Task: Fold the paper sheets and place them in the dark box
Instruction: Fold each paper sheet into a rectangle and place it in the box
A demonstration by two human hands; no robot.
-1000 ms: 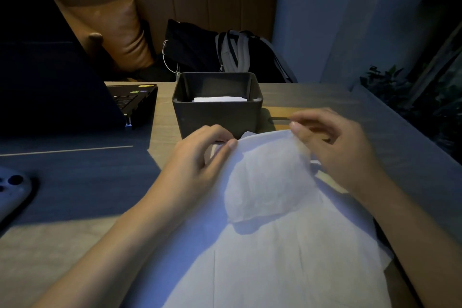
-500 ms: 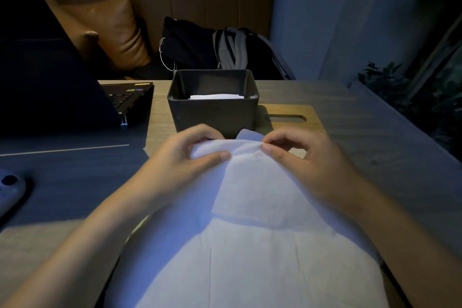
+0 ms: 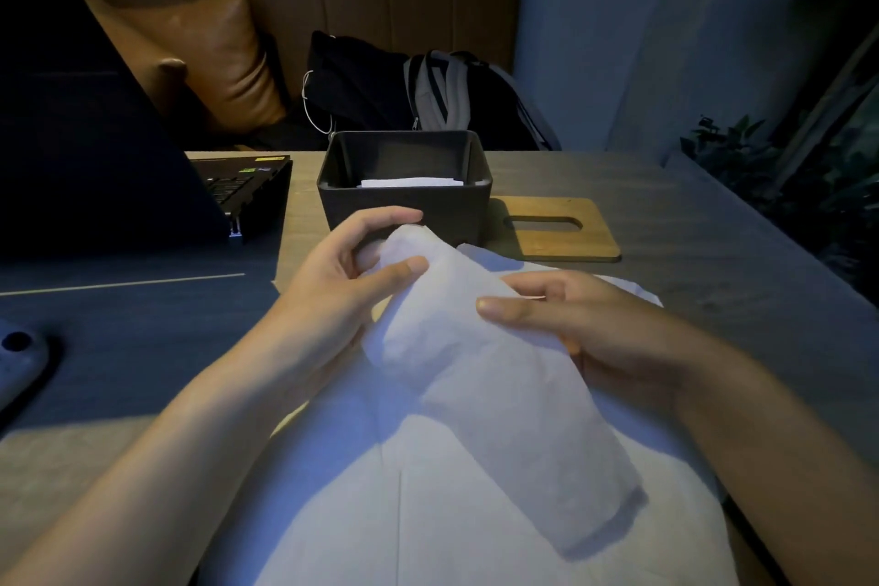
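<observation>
A dim café-like booth: brown leather bench [image 3: 380, 14], cushion [image 3: 209, 57], backpack [image 3: 456, 95], laptop [image 3: 238, 190] on the wooden desk [image 3: 666, 224].

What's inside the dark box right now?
Inside the dark box, the white edge of folded paper shows just above the front wall. The wall hides the box floor and the rest of the paper, so I cannot count the sheets.

Dim room, brown leather bench [image 3: 333, 0]
</observation>
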